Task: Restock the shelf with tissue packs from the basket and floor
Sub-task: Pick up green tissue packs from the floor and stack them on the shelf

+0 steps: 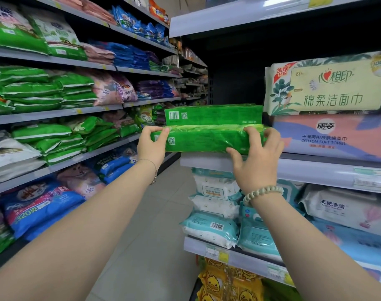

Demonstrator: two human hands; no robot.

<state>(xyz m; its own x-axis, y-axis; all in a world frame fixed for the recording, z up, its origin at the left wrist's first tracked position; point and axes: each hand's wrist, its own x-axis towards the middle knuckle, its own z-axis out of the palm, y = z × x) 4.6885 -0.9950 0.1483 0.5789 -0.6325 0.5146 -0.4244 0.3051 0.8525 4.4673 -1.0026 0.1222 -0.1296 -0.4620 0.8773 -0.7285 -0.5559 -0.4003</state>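
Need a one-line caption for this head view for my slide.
The left hand and right hand grip a green pack at the shelf edge, a second green pack right above it.

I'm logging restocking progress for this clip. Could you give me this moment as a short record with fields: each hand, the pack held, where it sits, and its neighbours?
left hand: grips the left end of the green tissue pack
right hand: grips the pack's right end, thumb underneath
pack position: level, at the front edge of the shelf on the right
behind it: second green pack, higher and further in
right neighbours: cream pack stacked on a pink pack
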